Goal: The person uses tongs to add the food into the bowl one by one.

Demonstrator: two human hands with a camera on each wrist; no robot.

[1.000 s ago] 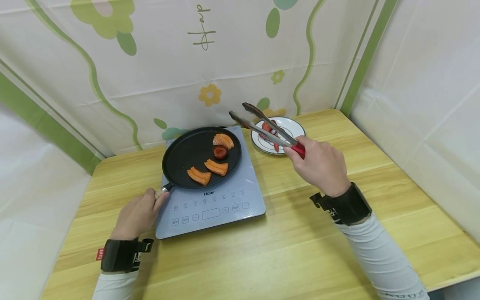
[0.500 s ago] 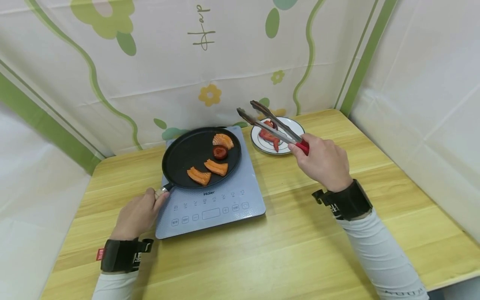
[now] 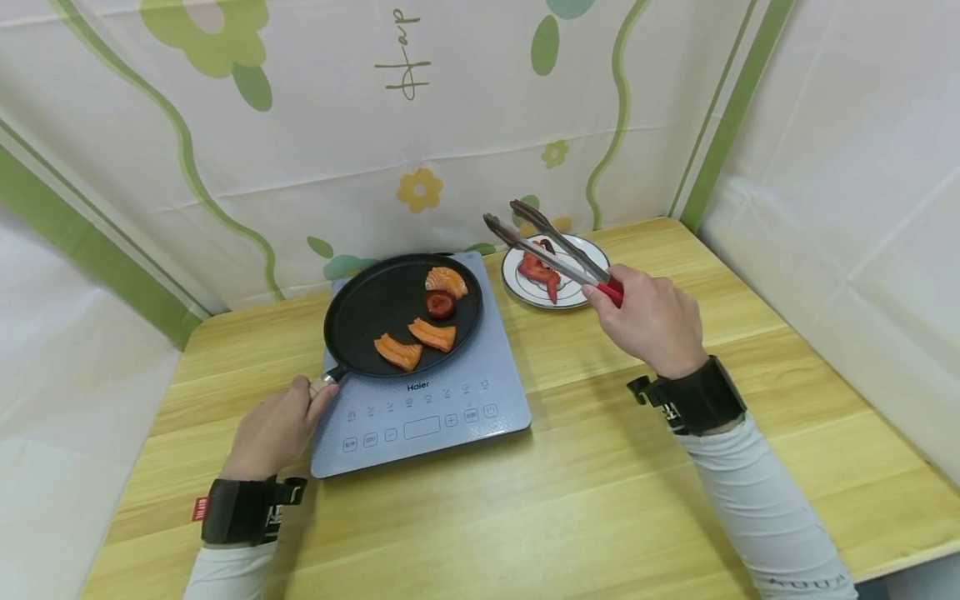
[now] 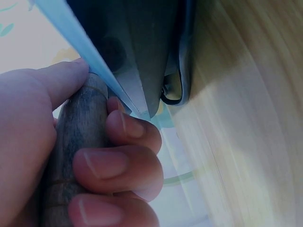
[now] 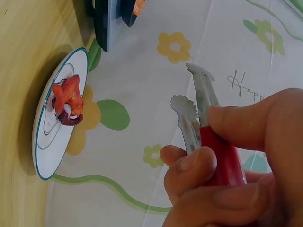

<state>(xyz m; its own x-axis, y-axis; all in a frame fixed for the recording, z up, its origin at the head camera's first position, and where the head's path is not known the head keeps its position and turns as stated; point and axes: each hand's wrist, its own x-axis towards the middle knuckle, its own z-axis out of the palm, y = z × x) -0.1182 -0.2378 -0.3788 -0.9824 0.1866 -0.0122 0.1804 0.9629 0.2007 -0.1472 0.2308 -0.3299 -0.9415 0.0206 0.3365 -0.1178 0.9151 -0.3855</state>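
Flowered cloth (image 3: 315, 167) hung behind the wooden table (image 3: 480, 525). Left hand (image 3: 273, 429) fingers curled round the handle (image 4: 83, 123), at eight o'clock on the black pan (image 3: 367, 304); orange slices (image 3: 432, 334) lay inside at two, four and six. Right hand (image 3: 652, 321) fingers gripped tongs (image 5: 222, 153), tips (image 5: 183, 106) apart, pointing toward ten o'clock near the plate (image 3: 581, 248).

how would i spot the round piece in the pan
Find the grey cooktop, then the black pan on it. In the pan's right half, beside the farthest slice, sits the round piece: dark red, where the three slices are orange.
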